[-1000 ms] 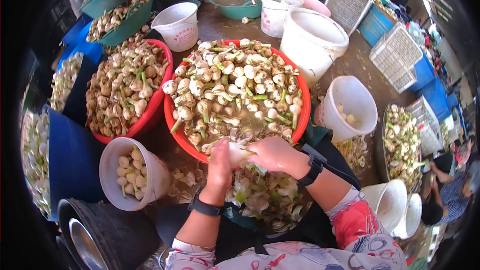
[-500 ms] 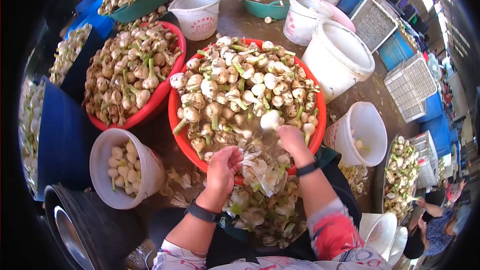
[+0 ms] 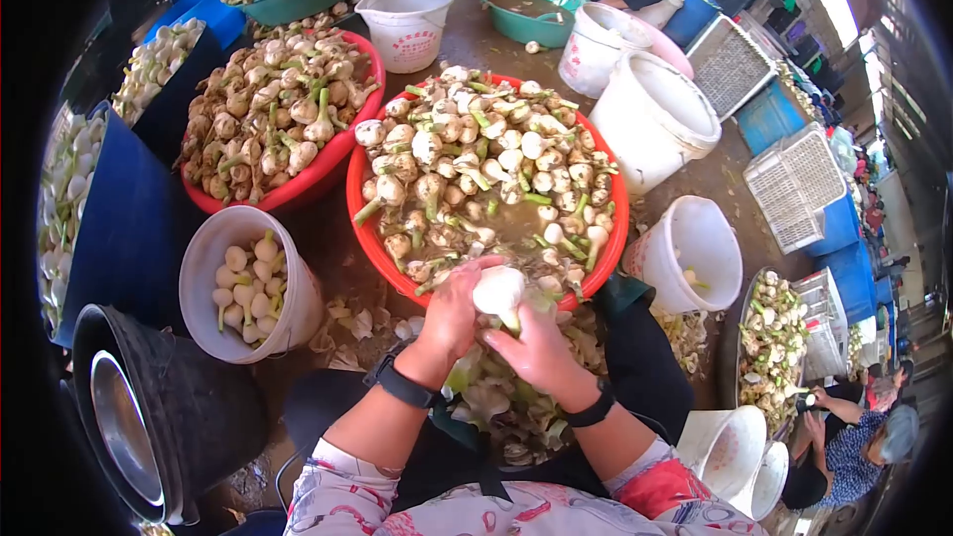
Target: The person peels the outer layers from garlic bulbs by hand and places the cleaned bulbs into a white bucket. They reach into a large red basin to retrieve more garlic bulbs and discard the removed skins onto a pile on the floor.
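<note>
A white garlic bulb is held between both hands just in front of the near rim of a red basin. My left hand grips the bulb from the left and my right hand grips it from below and the right. The basin is heaped with unpeeled garlic bulbs with green stems lying in murky water. A pile of peeled skins and stems lies in my lap under the hands. Both wrists wear black bands.
A white bucket of peeled bulbs stands at left, another white bucket at right. A second red basin of garlic sits behind. White tubs, a teal basin, blue crates and other seated people surround.
My right hand reached into the red basin, took a bulb and drew it back. Both hands now hold it at the near rim. The view shifted slightly.
</note>
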Demonstrator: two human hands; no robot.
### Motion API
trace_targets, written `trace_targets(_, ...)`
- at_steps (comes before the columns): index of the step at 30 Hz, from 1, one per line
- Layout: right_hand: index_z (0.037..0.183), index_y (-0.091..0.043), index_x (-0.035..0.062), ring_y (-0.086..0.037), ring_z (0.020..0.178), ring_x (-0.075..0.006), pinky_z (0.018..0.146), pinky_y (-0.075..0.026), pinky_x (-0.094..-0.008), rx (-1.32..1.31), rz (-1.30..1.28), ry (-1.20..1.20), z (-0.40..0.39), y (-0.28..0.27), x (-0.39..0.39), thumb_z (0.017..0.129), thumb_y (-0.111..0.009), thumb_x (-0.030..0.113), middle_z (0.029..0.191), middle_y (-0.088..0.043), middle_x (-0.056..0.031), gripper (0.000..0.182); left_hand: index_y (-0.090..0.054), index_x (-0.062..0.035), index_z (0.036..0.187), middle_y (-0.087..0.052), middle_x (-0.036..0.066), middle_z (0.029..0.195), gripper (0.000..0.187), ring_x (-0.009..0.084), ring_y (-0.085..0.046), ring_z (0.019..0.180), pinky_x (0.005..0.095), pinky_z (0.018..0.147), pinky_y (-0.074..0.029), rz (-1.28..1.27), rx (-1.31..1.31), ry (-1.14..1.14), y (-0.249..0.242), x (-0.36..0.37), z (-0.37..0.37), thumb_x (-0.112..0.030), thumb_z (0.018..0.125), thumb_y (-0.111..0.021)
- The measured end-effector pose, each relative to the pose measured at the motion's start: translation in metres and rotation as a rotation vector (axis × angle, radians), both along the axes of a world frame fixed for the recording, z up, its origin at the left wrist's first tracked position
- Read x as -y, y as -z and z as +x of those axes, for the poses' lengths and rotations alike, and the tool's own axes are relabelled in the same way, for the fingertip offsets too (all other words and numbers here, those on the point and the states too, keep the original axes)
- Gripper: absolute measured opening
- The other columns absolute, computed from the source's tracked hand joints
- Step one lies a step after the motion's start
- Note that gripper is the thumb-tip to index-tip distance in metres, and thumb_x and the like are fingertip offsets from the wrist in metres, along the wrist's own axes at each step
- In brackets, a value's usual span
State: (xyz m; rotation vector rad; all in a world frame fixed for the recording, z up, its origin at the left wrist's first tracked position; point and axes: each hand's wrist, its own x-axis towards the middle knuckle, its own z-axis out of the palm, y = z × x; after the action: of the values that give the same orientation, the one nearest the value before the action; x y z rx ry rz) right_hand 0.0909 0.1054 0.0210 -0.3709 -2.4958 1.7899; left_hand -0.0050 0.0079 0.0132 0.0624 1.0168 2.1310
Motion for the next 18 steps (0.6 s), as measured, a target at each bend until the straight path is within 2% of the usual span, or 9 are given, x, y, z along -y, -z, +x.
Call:
trace_targets(2, 0.098, -0.048, -0.0024, -0.056, 0.075, -0.0220, 0.068, -0.043, -0.0327, 0.055, 0.303, 0.046, 0.005, -0.001, 0.004, 0.078, -0.057, 0.022, 0.080, -0.058, -0.0103, 0.032, -0.051, 0.0023, 0.102, -0.058, 0.012, 0.095, 0.035, 0.0215, -0.055, 0.087, 0.0333, 0.080, -0.043, -0.224, -0.396, -0.105, 0.024, 0.004, -0.002, -0.024, 0.090, -0.032)
trace_targets(3, 0.093, -0.051, 0.0008, -0.056, 0.063, -0.0180, 0.056, -0.044, -0.0309, 0.316, -0.022, 0.024, 0.004, 0.000, 0.000, 0.079, -0.056, 0.019, 0.070, -0.056, -0.0067, 0.024, -0.053, -0.0003, 0.099, -0.059, 0.009, 0.094, 0.033, 0.0175, -0.055, 0.086, 0.0309, 0.077, -0.043, -0.214, -0.287, -0.255, 0.039, 0.000, -0.004, -0.024, 0.090, -0.033)
trace_targets(4, 0.093, -0.051, 0.0008, -0.056, 0.063, -0.0180, 0.056, -0.044, -0.0309, 0.307, -0.014, 0.028, 0.006, 0.016, -0.016, 0.079, -0.056, 0.019, 0.070, -0.056, -0.0067, 0.024, -0.054, -0.0029, 0.096, -0.060, 0.007, 0.091, 0.031, 0.0150, -0.055, 0.082, 0.0280, 0.072, -0.042, -0.291, -0.167, -0.313, 0.023, 0.005, -0.007, -0.025, 0.089, -0.034)
trace_targets(6, 0.081, -0.053, 0.0061, -0.048, 0.045, -0.0113, 0.038, -0.037, -0.0260, 0.578, -1.026, 0.115, 0.008, 0.050, -0.055, 0.078, -0.057, 0.017, 0.058, -0.050, -0.0015, 0.012, -0.055, -0.0049, 0.095, -0.060, 0.006, 0.088, 0.029, 0.0142, -0.056, 0.078, 0.0260, 0.067, -0.042, -0.242, -0.049, -0.395, 0.020, 0.010, -0.018, -0.027, 0.089, -0.036)
trace_targets(7, 0.071, -0.050, 0.0096, -0.036, 0.034, -0.0061, 0.028, -0.024, -0.0210, 0.594, -1.005, 0.362, -0.007, 0.026, -0.061, 0.078, -0.057, 0.015, 0.049, -0.042, 0.0032, 0.011, -0.055, -0.0050, 0.094, -0.060, 0.006, 0.086, 0.029, 0.0149, -0.056, 0.077, 0.0261, 0.066, -0.042, -0.225, -0.034, -0.376, 0.020, 0.012, -0.020, -0.027, 0.088, -0.037)
trace_targets(10, 0.070, -0.051, 0.0105, -0.042, 0.038, -0.0062, 0.029, -0.031, -0.0174, 0.202, -0.852, 0.587, -0.064, -0.018, -0.141, 0.078, -0.057, 0.013, 0.051, -0.044, 0.0042, 0.010, -0.056, -0.0062, 0.090, -0.061, 0.004, 0.080, 0.027, 0.0133, -0.056, 0.073, 0.0255, 0.064, -0.042, -0.193, 0.051, -0.239, 0.015, 0.011, -0.011, -0.027, 0.087, -0.038)
trace_targets(14, 0.070, -0.053, 0.0094, -0.048, 0.046, -0.0108, 0.041, -0.041, -0.0249, 0.053, -0.535, 0.788, -0.113, -0.079, -0.179, 0.082, -0.050, 0.035, 0.053, -0.048, 0.0000, 0.028, -0.056, -0.0081, 0.088, -0.060, 0.003, 0.080, 0.023, 0.0132, -0.056, 0.073, 0.0254, 0.064, -0.042, -0.173, 0.063, -0.235, 0.010, 0.008, -0.016, -0.025, 0.086, -0.041)
trace_targets(16, 0.080, -0.051, 0.0042, -0.051, 0.047, -0.0203, 0.045, -0.042, -0.0343, -0.076, 0.420, 0.479, -0.129, -0.021, -0.181, 0.082, -0.050, 0.030, 0.058, -0.051, -0.0054, 0.026, -0.056, -0.0083, 0.088, -0.060, 0.003, 0.079, 0.022, 0.0128, -0.056, 0.073, 0.0255, 0.064, -0.041, -0.186, 0.108, -0.258, 0.012, 0.005, -0.021, -0.025, 0.085, -0.042)
trace_targets(18, 0.084, -0.053, 0.0029, -0.057, 0.063, -0.0282, 0.055, -0.045, -0.0370, 0.151, 1.046, 0.080, -0.141, 0.064, -0.183, 0.078, -0.049, 0.018, 0.071, -0.056, -0.0125, 0.017, -0.056, -0.0079, 0.086, -0.060, 0.002, 0.078, 0.021, 0.0119, -0.056, 0.072, 0.0239, 0.062, -0.041, -0.138, 0.068, -0.220, 0.017, 0.000, -0.022, -0.023, 0.085, -0.042)
